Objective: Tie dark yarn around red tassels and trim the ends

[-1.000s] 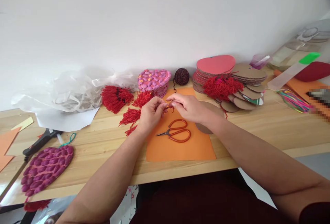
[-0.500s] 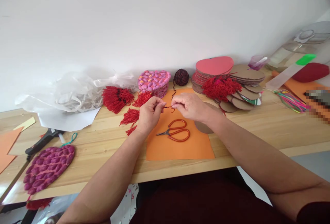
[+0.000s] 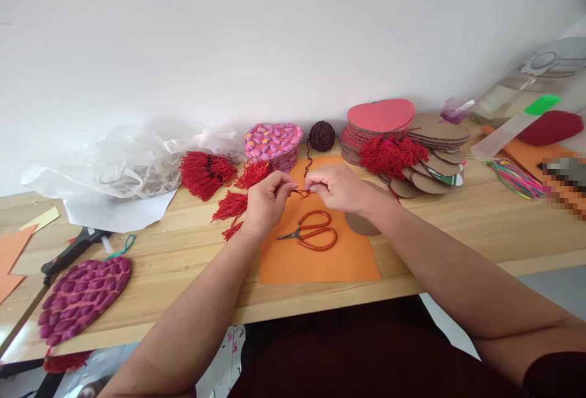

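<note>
My left hand (image 3: 269,202) and my right hand (image 3: 336,187) are closed in pinches over an orange sheet (image 3: 320,267). Between their fingertips runs a short length of dark red yarn (image 3: 302,193), with a small loop or knot in it. A dark yarn strand leads back from near my right hand to a dark yarn ball (image 3: 322,136) by the wall. Red-handled scissors (image 3: 315,230) lie on the sheet just below my hands, blades pointing left. Red tassels (image 3: 231,206) lie to the left of my left hand.
Behind are a red tassel bundle (image 3: 208,174), pink decorated hearts (image 3: 273,141) and stacked cardboard shapes (image 3: 382,116) with red yarn on them. At left lie plastic bags (image 3: 132,160), a black glue gun (image 3: 75,253) and a purple heart (image 3: 86,297). Coloured cords (image 3: 517,178) are at right.
My right hand's fingers have shifted slightly along the yarn, and the loop between the hands has changed shape a little. The view has moved slightly.
</note>
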Demonstrator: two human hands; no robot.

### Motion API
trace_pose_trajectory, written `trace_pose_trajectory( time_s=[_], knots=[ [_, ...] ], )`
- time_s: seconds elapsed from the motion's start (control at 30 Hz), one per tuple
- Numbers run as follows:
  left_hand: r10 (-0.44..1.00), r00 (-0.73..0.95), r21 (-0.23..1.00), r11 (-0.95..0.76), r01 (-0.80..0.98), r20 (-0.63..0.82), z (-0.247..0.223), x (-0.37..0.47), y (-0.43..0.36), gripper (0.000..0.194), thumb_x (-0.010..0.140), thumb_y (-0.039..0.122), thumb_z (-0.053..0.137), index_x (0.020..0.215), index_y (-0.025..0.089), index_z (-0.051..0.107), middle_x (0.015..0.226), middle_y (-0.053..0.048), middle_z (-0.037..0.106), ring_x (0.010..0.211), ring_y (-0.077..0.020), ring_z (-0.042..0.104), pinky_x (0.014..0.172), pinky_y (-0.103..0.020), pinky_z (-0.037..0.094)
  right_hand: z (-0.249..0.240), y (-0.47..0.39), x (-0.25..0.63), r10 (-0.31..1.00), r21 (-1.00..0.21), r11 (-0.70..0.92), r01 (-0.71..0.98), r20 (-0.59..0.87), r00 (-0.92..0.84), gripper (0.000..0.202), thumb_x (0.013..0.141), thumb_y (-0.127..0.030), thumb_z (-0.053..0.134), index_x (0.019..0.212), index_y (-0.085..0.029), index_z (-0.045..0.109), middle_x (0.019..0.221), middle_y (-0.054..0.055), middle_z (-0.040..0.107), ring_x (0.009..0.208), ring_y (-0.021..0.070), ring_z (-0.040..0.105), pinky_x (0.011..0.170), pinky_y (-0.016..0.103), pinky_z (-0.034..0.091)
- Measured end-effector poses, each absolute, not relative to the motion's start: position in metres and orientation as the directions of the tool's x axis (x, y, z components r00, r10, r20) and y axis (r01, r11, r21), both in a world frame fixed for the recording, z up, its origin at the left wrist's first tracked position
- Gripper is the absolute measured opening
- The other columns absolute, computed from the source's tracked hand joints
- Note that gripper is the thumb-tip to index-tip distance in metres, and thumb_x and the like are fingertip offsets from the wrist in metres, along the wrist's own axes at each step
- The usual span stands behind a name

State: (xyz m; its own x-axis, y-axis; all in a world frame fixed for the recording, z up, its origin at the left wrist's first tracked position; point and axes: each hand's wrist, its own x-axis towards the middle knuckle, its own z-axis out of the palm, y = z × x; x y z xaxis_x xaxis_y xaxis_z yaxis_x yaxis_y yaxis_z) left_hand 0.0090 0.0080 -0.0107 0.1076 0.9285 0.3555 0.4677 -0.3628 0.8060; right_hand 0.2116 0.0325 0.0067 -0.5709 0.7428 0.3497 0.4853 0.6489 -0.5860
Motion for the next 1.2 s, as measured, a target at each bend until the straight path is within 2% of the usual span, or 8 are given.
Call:
trace_pose_trajectory(
  time_s=[0.17,0.33,0.5,0.67,0.73,1.0,1.1,1.2],
  knots=[
    [0.963,0.096,0.879,-0.268,0.395,0.25,-0.013,0.007,0.012,0.02,0.086,0.037,0.065,0.079,0.019,0.066,0.067,0.001,0.063,0.06,-0.0114,0.053,0.058,-0.022,0.04,0.006,0.037,0.215,0.745,-0.552,0.653,0.518,0.345,-0.571,0.024,0.079,-0.002,0.049,0.081,-0.019,0.066,0.079,0.005,0.071,0.071,0.0186,0.058,0.068,0.03,0.037],
    [0.983,0.133,0.928,-0.166,0.333,0.127,-0.017,0.008,0.015,0.027,0.078,0.044,0.074,0.076,0.017,0.07,0.061,0.001,0.064,0.053,-0.0104,0.05,0.051,-0.023,0.038,0.005,0.04,0.215,0.684,-0.433,0.729,0.53,0.484,-0.546,0.015,0.083,-0.007,0.052,0.079,-0.019,0.062,0.082,0.007,0.068,0.082,0.0215,0.056,0.084,0.036,0.039],
    [0.97,0.238,0.948,-0.124,0.293,0.054,-0.018,0.013,0.012,0.025,0.076,0.042,0.076,0.078,0.017,0.072,0.062,0.001,0.066,0.053,-0.0109,0.053,0.052,-0.023,0.039,0.003,0.034,0.207,0.723,-0.537,0.691,0.484,0.498,-0.479,0.015,0.083,-0.007,0.052,0.078,-0.019,0.06,0.081,0.005,0.065,0.081,0.0198,0.056,0.08,0.034,0.041],
    [0.956,0.284,0.949,-0.151,0.276,0.07,-0.014,0.014,0.01,0.023,0.079,0.039,0.071,0.077,0.016,0.069,0.061,0.001,0.065,0.054,-0.0106,0.054,0.054,-0.022,0.041,0.0,0.025,0.196,0.873,-0.856,0.428,0.29,0.307,-0.38,0.005,0.089,-0.023,0.056,0.091,-0.02,0.06,0.088,0.003,0.068,0.073,0.0152,0.06,0.068,0.029,0.047],
    [0.963,0.251,0.958,-0.16,0.24,0.098,-0.012,0.014,0.009,0.024,0.08,0.039,0.071,0.076,0.016,0.067,0.061,0.001,0.065,0.053,-0.0099,0.054,0.053,-0.021,0.041,-0.002,0.023,0.192,0.888,-0.944,0.276,0.178,0.18,-0.423,0.016,0.087,-0.029,0.062,0.1,-0.021,0.057,0.086,0.002,0.069,0.067,0.0136,0.062,0.062,0.027,0.049],
    [0.995,0.042,0.985,-0.094,0.145,0.089,-0.008,0.013,0.01,0.027,0.083,0.042,0.068,0.08,0.016,0.061,0.056,0.002,0.062,0.042,-0.0079,0.05,0.043,-0.019,0.039,-0.008,0.029,0.195,0.911,-0.936,0.046,0.348,-0.104,-0.399,0.011,0.081,-0.022,0.069,0.077,-0.018,0.059,0.063,-0.001,0.064,0.05,0.01,0.056,0.047,0.021,0.042],
    [0.997,0.005,0.989,-0.082,0.125,0.082,-0.008,0.013,0.01,0.028,0.083,0.043,0.068,0.081,0.017,0.06,0.055,0.002,0.062,0.04,-0.0077,0.05,0.04,-0.018,0.038,-0.008,0.037,0.203,0.944,-0.857,0.181,0.482,0.013,-0.33,0.004,0.08,-0.02,0.07,0.081,-0.018,0.067,0.075,0.002,0.07,0.062,0.0125,0.06,0.059,0.025,0.047],
    [0.997,-0.002,0.991,-0.072,0.116,0.072,-0.006,0.014,0.009,0.028,0.083,0.043,0.069,0.081,0.016,0.06,0.054,0.002,0.062,0.038,-0.0075,0.051,0.039,-0.017,0.037,-0.001,0.04,0.209,0.949,-0.826,0.314,0.468,0.292,-0.12,0.013,0.083,-0.025,0.068,0.094,-0.018,0.07,0.09,0.005,0.074,0.071,0.0146,0.063,0.068,0.028,0.048]
  ],
)
